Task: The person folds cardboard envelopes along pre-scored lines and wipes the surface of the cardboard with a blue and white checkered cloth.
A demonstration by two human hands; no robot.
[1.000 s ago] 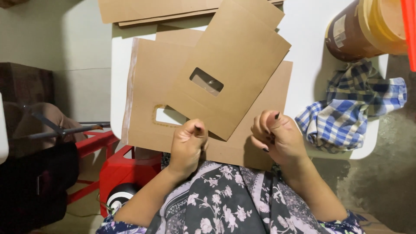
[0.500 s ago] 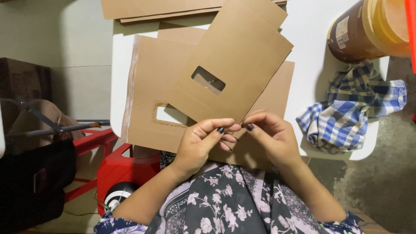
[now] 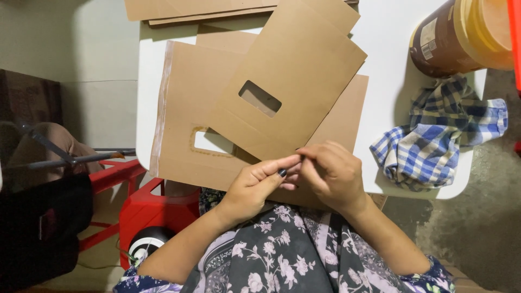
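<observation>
Closer together than half a second ago: left hand and right hand now meeting fingertip to fingertip over near edge of lower cardboard sheet. Both wrists bent inward, fingers narrowed into a pinch; whatever sits between them too small to tell. Upper windowed cardboard sheet unmoved, tilted on white table. Checked cloth beside, brown jar beyond.
</observation>
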